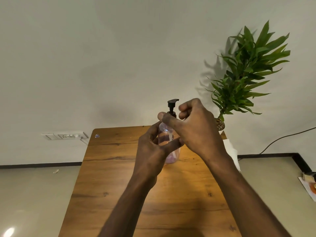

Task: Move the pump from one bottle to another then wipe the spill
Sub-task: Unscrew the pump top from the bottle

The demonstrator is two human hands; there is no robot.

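A clear plastic bottle [166, 137] with a little purple liquid at its bottom stands upright on the wooden table [109, 168]. A black pump [172, 104] sits in its neck, with a white tube running down inside. My left hand [152, 149] wraps around the bottle's body. My right hand [193, 125] grips the pump's collar at the neck, thumb on the near side. A second bottle is not visible; my hands may hide it.
A white cloth or tissue [232, 151] lies at the table's right edge, partly behind my right forearm. A potted green plant [246, 71] stands at the table's far right corner. A wall socket [65, 135] and a cable [282, 139] are beyond the table.
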